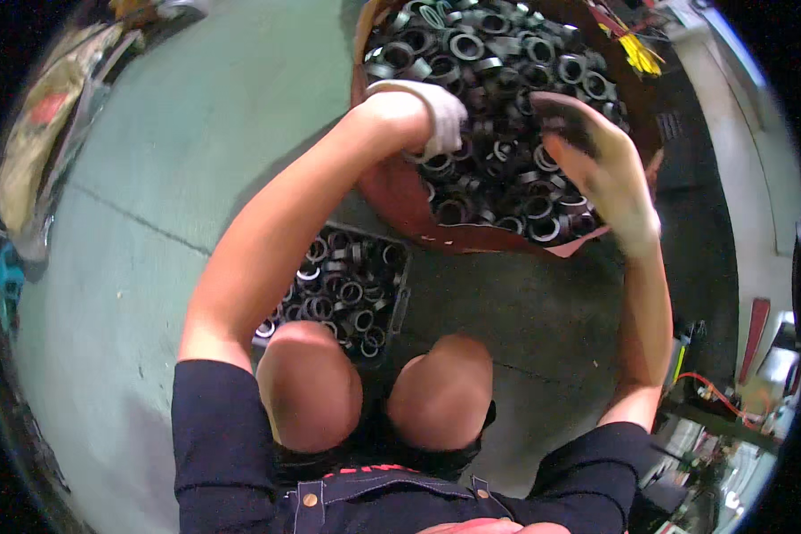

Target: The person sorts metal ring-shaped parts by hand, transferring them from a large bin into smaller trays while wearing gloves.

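Note:
My left hand [441, 119], in a white knitted glove, hangs over the left rim of a large reddish-brown bin [396, 205]. Its fingers point down and are mostly hidden, so any grip does not show. Over the right part of the bin is my right hand [601, 160], its pale glove stained dark at the fingers. Those fingers are stretched out, with the thumb apart, and nothing shows in them. Dark metal rings [538, 206] fill the bin in a loose heap, some with shiny rims.
A dark plastic crate [402, 298] with similar rings stands on the floor by my knees, under my left forearm. Yellow gloves [641, 55] lie beyond the bin's right side. An orange hose [716, 392] and equipment crowd the right. A bulky sack [40, 133] lies far left.

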Demonstrator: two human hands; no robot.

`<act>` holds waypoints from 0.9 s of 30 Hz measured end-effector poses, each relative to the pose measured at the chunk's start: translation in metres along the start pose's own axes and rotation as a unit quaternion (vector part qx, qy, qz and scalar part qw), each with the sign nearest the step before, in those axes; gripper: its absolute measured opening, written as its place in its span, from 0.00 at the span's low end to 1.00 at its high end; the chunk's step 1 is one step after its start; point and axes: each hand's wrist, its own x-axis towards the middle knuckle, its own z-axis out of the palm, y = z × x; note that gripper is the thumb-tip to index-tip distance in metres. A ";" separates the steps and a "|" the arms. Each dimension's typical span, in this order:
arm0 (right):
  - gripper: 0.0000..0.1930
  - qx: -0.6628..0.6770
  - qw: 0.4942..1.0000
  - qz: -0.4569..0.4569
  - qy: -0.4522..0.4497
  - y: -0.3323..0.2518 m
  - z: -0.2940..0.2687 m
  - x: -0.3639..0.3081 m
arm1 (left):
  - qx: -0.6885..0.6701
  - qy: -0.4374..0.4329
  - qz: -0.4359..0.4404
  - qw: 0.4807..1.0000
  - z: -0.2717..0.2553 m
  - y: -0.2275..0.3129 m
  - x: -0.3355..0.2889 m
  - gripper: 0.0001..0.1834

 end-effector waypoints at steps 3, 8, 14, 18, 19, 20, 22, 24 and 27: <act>0.28 -0.154 0.970 0.130 -0.138 0.069 -0.029 0.026 | -0.018 0.084 0.035 0.996 -0.010 0.019 0.006 0.20; 0.46 -0.287 0.869 0.131 -0.381 0.124 0.035 0.068 | 0.008 -0.001 -0.020 1.000 -0.026 0.031 -0.008 0.22; 0.40 -0.294 0.863 -0.076 -0.404 0.133 0.065 0.096 | -0.010 0.010 -0.031 0.999 -0.020 0.028 -0.014 0.19; 0.32 -0.282 0.863 -0.094 -0.410 0.163 0.062 0.084 | -0.018 0.020 0.003 1.000 -0.022 0.033 -0.015 0.21; 0.30 -0.325 0.861 -0.213 -0.328 0.166 0.066 0.079 | -0.011 0.020 0.007 1.000 -0.021 0.032 -0.014 0.22; 0.24 -0.302 0.864 -0.295 -0.275 0.169 0.070 0.077 | -0.010 0.022 0.008 1.000 -0.020 0.030 -0.014 0.22; 0.21 -0.357 0.851 -0.256 -0.288 0.154 0.085 0.076 | -0.011 0.014 0.004 1.000 -0.020 0.030 -0.014 0.21; 0.11 -0.419 0.836 -0.201 -0.291 0.142 0.099 0.076 | -0.012 0.006 0.003 1.000 -0.022 0.032 -0.015 0.20; 0.07 -0.448 0.819 -0.200 -0.297 0.131 0.093 0.069 | -0.019 -0.016 0.004 1.000 -0.022 0.031 -0.016 0.20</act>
